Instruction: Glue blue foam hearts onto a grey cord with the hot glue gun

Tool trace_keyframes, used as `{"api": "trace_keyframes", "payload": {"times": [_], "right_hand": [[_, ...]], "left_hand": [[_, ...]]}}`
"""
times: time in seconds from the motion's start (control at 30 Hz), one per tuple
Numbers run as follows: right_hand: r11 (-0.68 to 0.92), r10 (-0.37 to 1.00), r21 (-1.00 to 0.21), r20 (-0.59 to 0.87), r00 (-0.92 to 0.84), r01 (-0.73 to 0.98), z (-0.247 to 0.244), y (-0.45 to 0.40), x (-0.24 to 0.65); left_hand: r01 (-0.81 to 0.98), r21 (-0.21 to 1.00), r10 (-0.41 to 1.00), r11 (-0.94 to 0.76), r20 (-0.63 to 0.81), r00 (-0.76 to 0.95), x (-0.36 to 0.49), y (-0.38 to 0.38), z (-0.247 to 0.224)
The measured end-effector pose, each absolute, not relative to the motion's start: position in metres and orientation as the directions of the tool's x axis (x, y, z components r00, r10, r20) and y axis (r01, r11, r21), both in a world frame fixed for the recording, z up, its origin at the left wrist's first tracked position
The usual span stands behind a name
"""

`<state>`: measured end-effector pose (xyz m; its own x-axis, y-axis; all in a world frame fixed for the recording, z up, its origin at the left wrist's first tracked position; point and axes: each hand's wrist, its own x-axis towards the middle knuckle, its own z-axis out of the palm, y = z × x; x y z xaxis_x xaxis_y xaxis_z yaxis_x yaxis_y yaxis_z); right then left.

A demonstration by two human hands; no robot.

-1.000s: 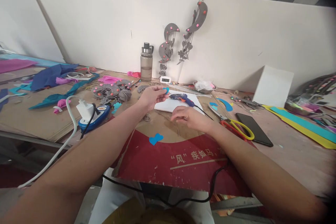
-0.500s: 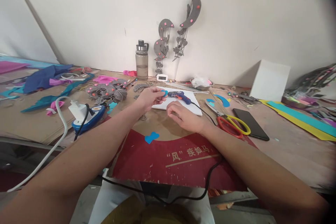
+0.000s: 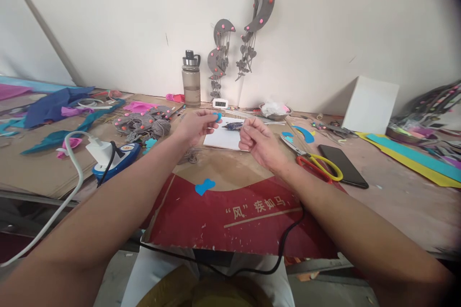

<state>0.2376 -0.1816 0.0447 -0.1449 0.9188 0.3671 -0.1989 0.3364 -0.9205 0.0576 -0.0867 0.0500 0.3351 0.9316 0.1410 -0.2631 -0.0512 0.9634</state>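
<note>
In my left hand [image 3: 197, 129], a small blue felt piece [image 3: 217, 116] is pinched between thumb and fingertips. My right hand [image 3: 260, 141] is closed, its thumb pressed against the curled fingers; what it holds, if anything, is hidden. Just left of that hand shows the dark blue front of a glue gun [image 3: 233, 126] on a white board [image 3: 221, 140]. The hand covers the gun's handle, and I cannot tell whether they touch. Nearer me, a blue felt cutout [image 3: 205, 186] lies on the red and brown cardboard [image 3: 230, 237].
Scissors [image 3: 315, 160] and a black phone [image 3: 342, 166] lie at the right. A power strip [image 3: 120, 160] with a white plug sits at the left, near grey felt pieces with cords [image 3: 144, 124]. Behind stand a water bottle [image 3: 191, 81] and a small clock [image 3: 220, 103].
My right hand has moved right and slightly up, its fingers curling tighter, and now covers the glue gun's handle. My left hand has shifted slightly left and up, still pinching the blue felt piece.
</note>
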Motion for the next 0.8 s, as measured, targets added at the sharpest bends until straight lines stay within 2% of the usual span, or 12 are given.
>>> {"api": "trace_keyframes", "payload": {"times": [0.1, 0.2, 0.4, 0.57, 0.63, 0.8], "right_hand": [[0.409, 0.904, -0.897, 0.423, -0.062, -0.167, 0.057, -0.185, 0.240], [0.490, 0.871, -0.866, 0.489, 0.042, -0.098, 0.067, -0.187, 0.244], [0.552, 0.830, -0.828, 0.532, 0.167, -0.103, 0.073, -0.185, 0.250], [0.593, 0.787, -0.803, 0.563, 0.252, -0.058, 0.071, -0.178, 0.260], [0.621, 0.760, -0.782, 0.584, 0.286, -0.052, 0.073, -0.177, 0.265], [0.675, 0.699, -0.736, 0.614, 0.366, -0.055, 0.083, -0.178, 0.276]], "left_hand": [[-0.339, 0.936, 0.938, -0.089, 0.194, 0.288, 0.047, -0.081, 0.057], [-0.331, 0.941, 0.935, -0.073, 0.180, 0.306, 0.045, -0.079, 0.057], [-0.074, 0.997, 0.863, 0.001, 0.037, 0.505, 0.062, -0.101, 0.050], [0.125, 0.990, 0.772, -0.067, -0.028, 0.635, 0.071, -0.118, 0.049], [0.179, 0.974, 0.764, -0.135, -0.013, 0.645, 0.069, -0.116, 0.050], [0.297, 0.911, 0.837, -0.285, 0.086, 0.540, 0.059, -0.099, 0.049]]}}
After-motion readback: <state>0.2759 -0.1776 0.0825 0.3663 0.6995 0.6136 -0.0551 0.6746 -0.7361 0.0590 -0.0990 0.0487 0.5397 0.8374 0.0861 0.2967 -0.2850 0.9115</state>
